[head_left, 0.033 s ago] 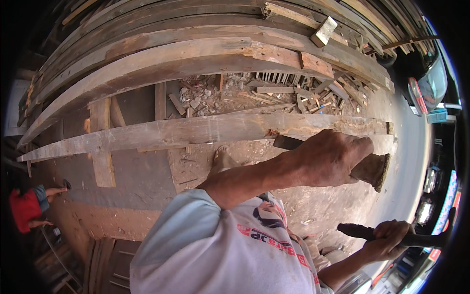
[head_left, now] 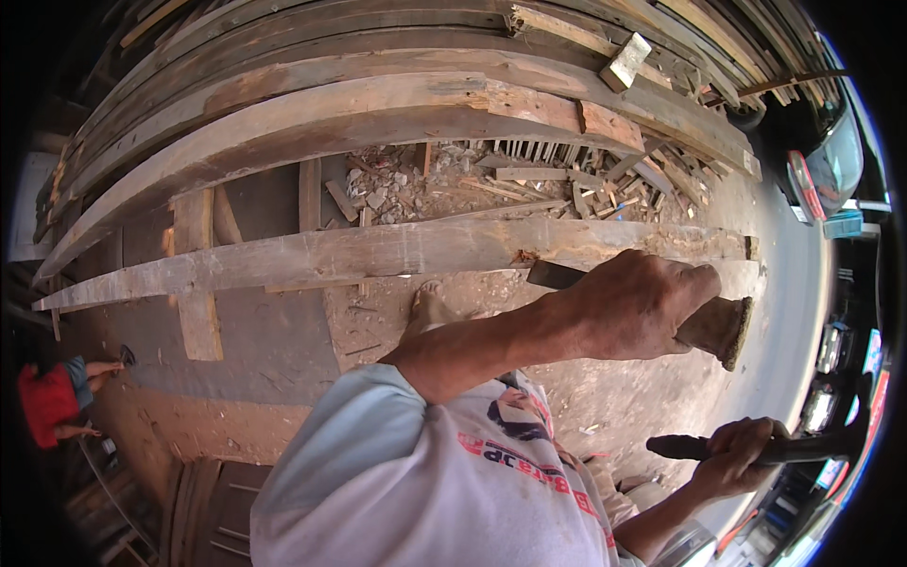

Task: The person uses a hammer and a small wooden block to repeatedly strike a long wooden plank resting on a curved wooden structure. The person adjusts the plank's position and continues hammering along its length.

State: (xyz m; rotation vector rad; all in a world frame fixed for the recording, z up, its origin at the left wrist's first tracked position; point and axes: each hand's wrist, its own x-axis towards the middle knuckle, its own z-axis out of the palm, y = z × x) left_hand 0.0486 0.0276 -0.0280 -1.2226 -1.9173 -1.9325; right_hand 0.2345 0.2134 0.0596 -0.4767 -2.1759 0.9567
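My left hand [head_left: 642,307] is wrapped round a chisel [head_left: 556,275], whose dark flat blade sticks out on the left. Its wooden handle ends in a frayed, flattened butt to the right of my fist. The blade's tip lies at a long weathered wooden beam [head_left: 359,253], beside a small reddish notch; whether it touches cannot be told. Lower right, my right hand [head_left: 739,455] grips the dark handle of a hammer [head_left: 822,447]. The handle's tapered end points left, and the head, dark and partly lost at the picture's rim, is apart from the chisel.
Long beams [head_left: 378,99] lie stacked beyond, with a small pale wood block [head_left: 625,61] on top. Wood scraps [head_left: 539,180] and rubble cover the ground between. A plank [head_left: 196,321] crosses under the beam. A person in red [head_left: 44,406] is far left; a car [head_left: 836,161] stands right.
My right hand and the hammer have shifted slightly left and up. The left hand, the chisel and the beam look unmoved.
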